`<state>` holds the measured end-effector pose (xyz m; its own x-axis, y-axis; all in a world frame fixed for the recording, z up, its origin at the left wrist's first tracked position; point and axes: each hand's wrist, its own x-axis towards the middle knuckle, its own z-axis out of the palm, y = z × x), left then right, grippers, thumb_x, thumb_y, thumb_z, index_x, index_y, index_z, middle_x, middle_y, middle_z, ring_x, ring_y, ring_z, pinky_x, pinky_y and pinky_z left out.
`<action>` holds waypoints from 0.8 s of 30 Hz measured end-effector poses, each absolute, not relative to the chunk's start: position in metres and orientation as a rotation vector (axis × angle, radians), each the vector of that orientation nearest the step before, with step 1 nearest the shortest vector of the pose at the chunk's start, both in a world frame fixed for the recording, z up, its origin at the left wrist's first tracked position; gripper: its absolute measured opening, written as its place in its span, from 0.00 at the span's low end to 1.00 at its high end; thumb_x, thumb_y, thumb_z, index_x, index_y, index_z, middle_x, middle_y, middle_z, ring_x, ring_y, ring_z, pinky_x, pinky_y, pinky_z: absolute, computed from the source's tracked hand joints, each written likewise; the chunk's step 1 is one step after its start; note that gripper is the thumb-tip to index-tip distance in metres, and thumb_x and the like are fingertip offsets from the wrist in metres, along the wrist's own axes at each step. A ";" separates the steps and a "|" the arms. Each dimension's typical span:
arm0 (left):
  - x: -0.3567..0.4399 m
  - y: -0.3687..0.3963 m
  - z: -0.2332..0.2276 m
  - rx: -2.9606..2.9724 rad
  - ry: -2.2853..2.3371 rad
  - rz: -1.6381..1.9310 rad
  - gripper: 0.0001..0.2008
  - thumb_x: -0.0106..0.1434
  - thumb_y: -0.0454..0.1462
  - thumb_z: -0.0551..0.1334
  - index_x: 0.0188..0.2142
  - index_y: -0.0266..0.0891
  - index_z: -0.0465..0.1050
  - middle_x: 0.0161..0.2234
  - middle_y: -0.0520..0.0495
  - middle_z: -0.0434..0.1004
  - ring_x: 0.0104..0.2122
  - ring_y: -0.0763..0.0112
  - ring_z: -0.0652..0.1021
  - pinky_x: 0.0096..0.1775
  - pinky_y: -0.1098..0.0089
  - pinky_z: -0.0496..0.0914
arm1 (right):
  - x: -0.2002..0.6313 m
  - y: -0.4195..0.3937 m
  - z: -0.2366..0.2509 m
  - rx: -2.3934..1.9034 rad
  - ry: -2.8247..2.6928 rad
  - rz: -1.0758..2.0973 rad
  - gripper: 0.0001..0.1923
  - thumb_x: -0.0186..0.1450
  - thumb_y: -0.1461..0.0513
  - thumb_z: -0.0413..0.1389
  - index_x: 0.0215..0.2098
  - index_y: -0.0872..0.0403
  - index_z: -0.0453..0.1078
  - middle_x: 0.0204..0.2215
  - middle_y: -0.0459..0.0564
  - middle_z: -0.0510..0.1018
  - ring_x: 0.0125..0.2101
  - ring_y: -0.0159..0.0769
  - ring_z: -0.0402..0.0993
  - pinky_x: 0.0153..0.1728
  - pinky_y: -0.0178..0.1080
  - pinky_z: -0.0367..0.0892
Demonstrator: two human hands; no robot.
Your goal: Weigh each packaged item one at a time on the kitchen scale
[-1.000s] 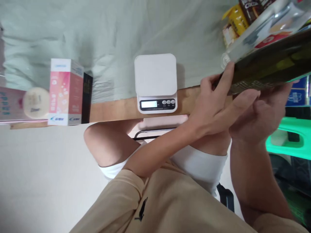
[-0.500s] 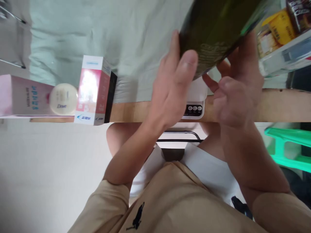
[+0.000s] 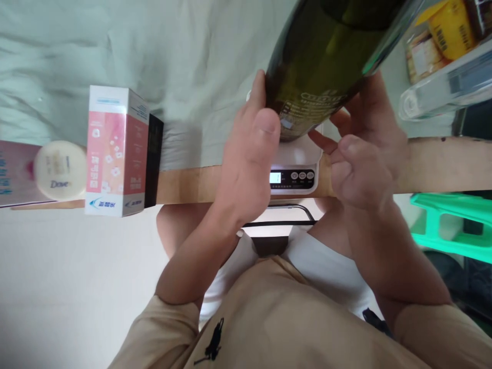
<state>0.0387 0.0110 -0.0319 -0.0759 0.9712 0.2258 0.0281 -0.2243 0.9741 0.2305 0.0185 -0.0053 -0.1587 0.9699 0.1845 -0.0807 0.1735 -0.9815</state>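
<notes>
A dark green glass bottle [image 3: 326, 56] with pale printed lettering leans across the upper middle of the head view, its top cut off by the frame. Against its left side lies my left hand [image 3: 249, 159], thumb raised and fingers partly hidden behind the glass. My right hand [image 3: 365, 148] is at the bottle's lower right, its fingers curled at the glass. Beneath the bottle's base is a white digital scale [image 3: 317, 164] with a lit display and several buttons. Whether the base rests on the scale cannot be made out.
To the left stand a pink and white box [image 3: 115, 148], a black box [image 3: 154, 159], a round Dove container [image 3: 60, 170] and a lilac box [image 3: 17, 174]. Right are a clear plastic case [image 3: 442, 84] and yellow packet [image 3: 451, 31]. A green stool [image 3: 426, 225] stands below the wooden edge [image 3: 188, 184].
The bottle and my left hand have shifted left and slightly down in view, and the scale's lit display is now uncovered. The boxes also sit further left, as the camera has turned.
</notes>
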 end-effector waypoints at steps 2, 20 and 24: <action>0.039 0.010 -0.028 1.267 1.098 1.336 0.40 0.65 0.72 0.48 0.68 0.65 0.67 0.72 0.60 0.67 0.73 0.53 0.70 0.71 0.58 0.71 | 0.230 0.017 -0.007 -0.970 -1.360 1.209 0.33 0.60 0.47 0.63 0.64 0.26 0.68 0.67 0.29 0.72 0.71 0.45 0.68 0.61 0.50 0.82; -0.013 0.014 -0.036 1.496 1.241 1.763 0.13 0.73 0.51 0.64 0.44 0.45 0.77 0.35 0.54 0.84 0.26 0.76 0.81 0.28 0.70 0.74 | 0.261 0.048 -0.042 -1.057 -0.839 0.824 0.10 0.64 0.62 0.46 0.38 0.54 0.68 0.31 0.43 0.68 0.28 0.24 0.70 0.28 0.30 0.66; -0.013 0.018 -0.035 1.588 1.229 1.771 0.12 0.68 0.46 0.72 0.44 0.43 0.77 0.40 0.52 0.85 0.39 0.73 0.85 0.40 0.69 0.80 | 0.260 0.050 -0.040 -1.064 -0.800 0.812 0.10 0.65 0.64 0.44 0.37 0.54 0.67 0.29 0.42 0.66 0.26 0.23 0.69 0.26 0.29 0.65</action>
